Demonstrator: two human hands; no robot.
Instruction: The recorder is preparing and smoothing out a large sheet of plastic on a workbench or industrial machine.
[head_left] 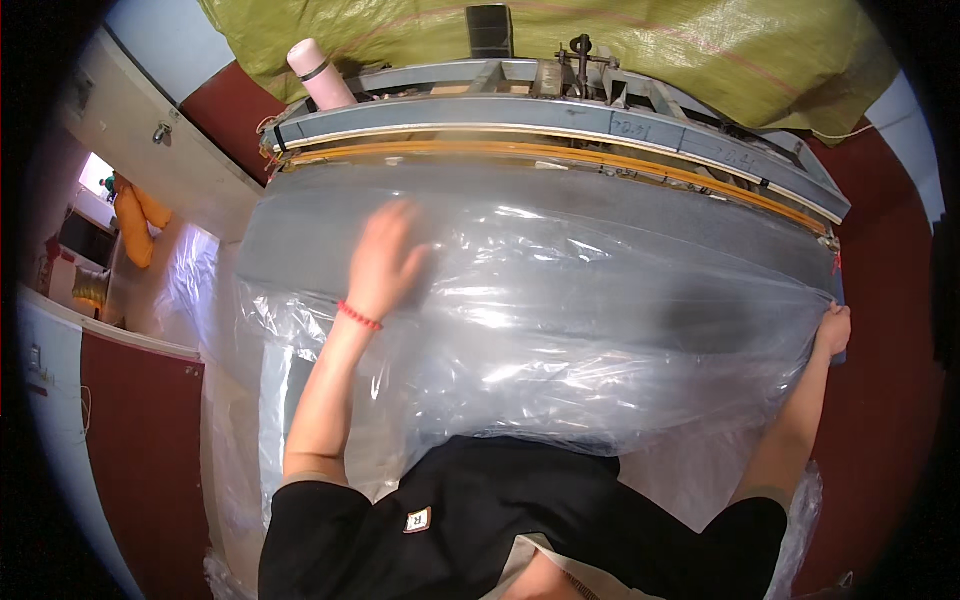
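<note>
A sheet of clear plastic film point(560, 340) lies wrinkled and shiny across a wide grey work surface point(330, 205) in front of me. My left hand point(385, 262), with a red bead bracelet at the wrist, is over the left part of the surface. It is blurred by motion, its thumb apart from the fingers, and it holds nothing. At the far right, my right hand point(833, 328) is closed on the film's edge at the surface's right end. Folds run from that grip toward the middle, and more film hangs down near my body.
Behind the surface runs a long grey metal frame point(400, 122) with an orange strip point(480, 149) along it. A pink bottle point(320, 75), a dark phone-like slab point(489, 32) and a metal clamp point(582, 65) are there. A green-yellow tarp point(640, 35) hangs behind. An open door point(165, 125) stands left.
</note>
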